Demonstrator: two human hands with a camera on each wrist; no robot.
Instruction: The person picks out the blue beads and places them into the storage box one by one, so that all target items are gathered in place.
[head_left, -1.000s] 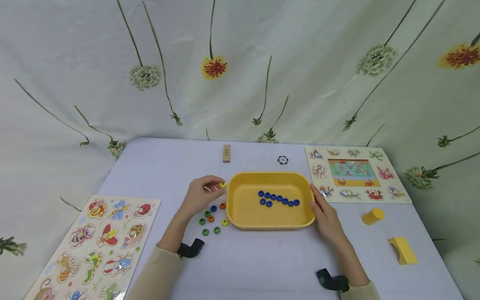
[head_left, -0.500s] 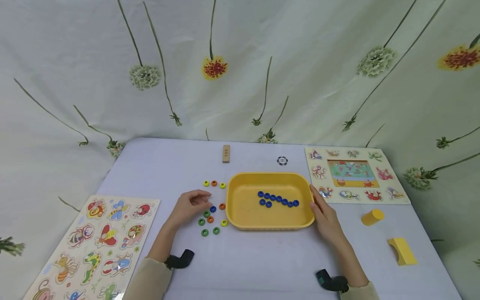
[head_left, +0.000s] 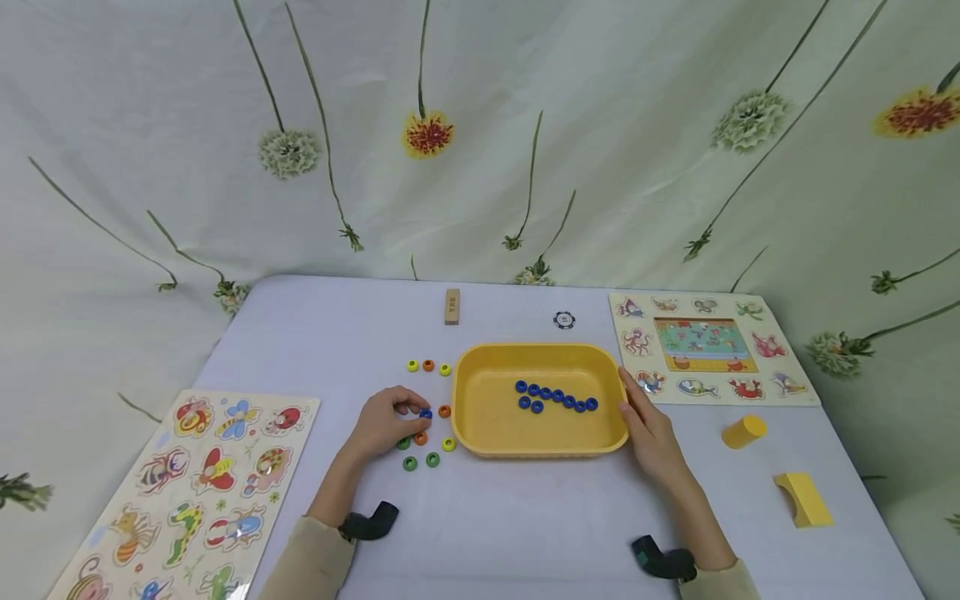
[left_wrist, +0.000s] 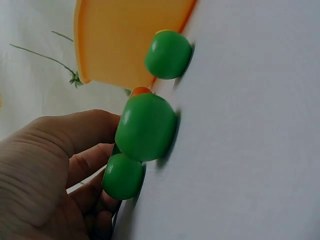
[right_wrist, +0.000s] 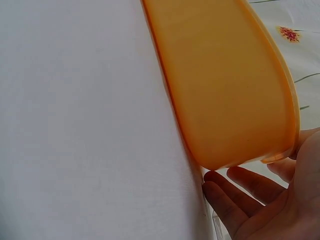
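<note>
Thumb and fingertips of my left hand [head_left: 386,421] pinch a blue bead [head_left: 426,413] left of the yellow tray [head_left: 480,437]. In the left wrist view that bead is hidden behind green beads [left_wrist: 146,127] close to the thumb. Orange beads [head_left: 445,412] and a yellow bead [head_left: 448,444] lie near that hand. Inside the tray, several blue beads [head_left: 558,396] form a slanting row, with two more below it. My right hand [head_left: 651,429] holds the tray's right end, thumb at the rim and the other fingers along the outer wall.
Two yellow beads [head_left: 412,366] flank an orange one behind the left hand. A wooden block [head_left: 452,307] and a poker chip [head_left: 564,320] lie beyond the tray. Picture puzzle boards [head_left: 187,492] sit left and far right. Right stand a yellow cylinder [head_left: 744,432] and an arch block [head_left: 804,500].
My left hand let go of a yellow bead beside the tray's left rim, drew back toward me, and now pinches the blue bead. The right hand stays on the tray.
</note>
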